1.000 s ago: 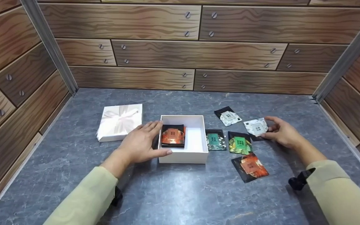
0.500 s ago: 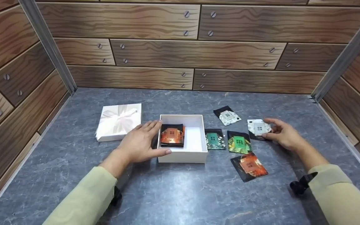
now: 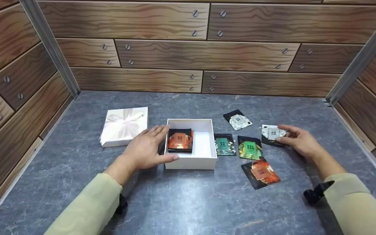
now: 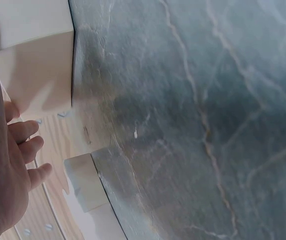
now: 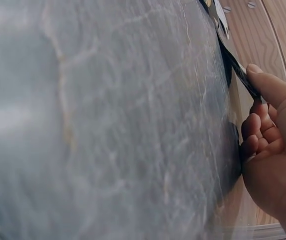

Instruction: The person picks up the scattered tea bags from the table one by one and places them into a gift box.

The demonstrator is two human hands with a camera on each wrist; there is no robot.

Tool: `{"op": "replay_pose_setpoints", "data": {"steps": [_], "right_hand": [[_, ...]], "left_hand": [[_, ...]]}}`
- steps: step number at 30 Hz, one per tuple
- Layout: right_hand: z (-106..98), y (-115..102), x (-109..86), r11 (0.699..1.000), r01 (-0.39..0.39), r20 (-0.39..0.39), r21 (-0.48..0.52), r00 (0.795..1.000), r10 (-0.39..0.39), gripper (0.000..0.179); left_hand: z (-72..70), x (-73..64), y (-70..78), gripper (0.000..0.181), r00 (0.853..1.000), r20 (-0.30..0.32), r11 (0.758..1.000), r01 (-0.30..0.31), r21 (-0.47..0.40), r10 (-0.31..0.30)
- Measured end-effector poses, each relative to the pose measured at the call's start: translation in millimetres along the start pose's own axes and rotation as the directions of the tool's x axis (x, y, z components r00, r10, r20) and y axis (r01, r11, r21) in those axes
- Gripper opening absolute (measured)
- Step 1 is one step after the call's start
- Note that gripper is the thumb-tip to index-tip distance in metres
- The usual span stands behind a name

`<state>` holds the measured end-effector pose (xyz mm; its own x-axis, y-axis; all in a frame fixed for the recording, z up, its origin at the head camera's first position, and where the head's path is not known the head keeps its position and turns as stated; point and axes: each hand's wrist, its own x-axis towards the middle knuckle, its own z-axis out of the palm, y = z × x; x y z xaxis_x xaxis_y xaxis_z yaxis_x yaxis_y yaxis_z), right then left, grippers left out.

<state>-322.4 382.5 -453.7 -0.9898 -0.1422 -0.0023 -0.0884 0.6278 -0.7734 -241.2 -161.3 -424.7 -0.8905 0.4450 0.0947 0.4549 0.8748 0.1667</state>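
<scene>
Left hand [image 3: 147,150]: spread open, fingers almost straight and thumb apart, touching the near left corner of the box [image 3: 191,164] without gripping anything.
Right hand [image 3: 300,140]: thumb and fingers drawn together, pinching the right edge of the white packet [image 3: 272,133].
White packet: rightmost of the packets, printed side up in the head view; the right wrist view shows it tilted, nearly edge-on.
Box: white, open-topped, in front of you, with a stack [image 3: 180,141] in its left half, orange label uppermost.
Loose packets: the teal packet [image 3: 225,144] lies just beside the box's right wall; the green packet [image 3: 250,148] is right of that; the orange packet [image 3: 260,173] lies nearer you, meeting the green one's lower edge; the second white packet [image 3: 238,119] lies farther back.
Lid [image 3: 124,125]: white with a pale bow, beyond your left hand.
Table [image 3: 191,209]: grey, marbled, walled by wood-patterned panels [image 3: 165,54].
</scene>
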Motion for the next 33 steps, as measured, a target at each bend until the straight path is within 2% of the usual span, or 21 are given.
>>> {"op": "replay_pose_setpoints", "data": {"steps": [4,10,13,25,33], "right_hand": [[-0.1,-0.1,-0.2,1.0,0.016,-0.012,0.0,1.0,-0.016,0.067],[0.5,-3.0,-1.9,0.997,0.035,-0.016,-0.071,0.999,-0.037,0.062],[1.3,-1.3,-1.3,0.996,0.039,-0.009,-0.075,0.999,-0.04,0.06],[3.0,3.8,-0.4,1.0,-0.01,-0.008,0.004,1.0,0.01,0.064],[1.8,-0.3,-3.3,0.988,-0.009,-0.062,0.153,0.998,0.018,0.064]], "left_hand": [[-0.5,0.3,0.0,0.12,1.0,0.003,1.0,0.002,-0.001,-0.002],[-1.3,0.3,0.1,0.12,1.0,0.002,1.0,0.003,-0.001,-0.003],[-0.9,0.0,-0.1,0.119,1.0,-0.003,1.0,-0.003,0.002,0.003],[-1.0,-0.8,0.0,0.119,1.0,-0.003,1.0,0.001,-0.011,-0.001],[-0.8,-0.4,-0.2,0.12,1.0,-0.009,1.0,-0.005,-0.01,0.005]]}}
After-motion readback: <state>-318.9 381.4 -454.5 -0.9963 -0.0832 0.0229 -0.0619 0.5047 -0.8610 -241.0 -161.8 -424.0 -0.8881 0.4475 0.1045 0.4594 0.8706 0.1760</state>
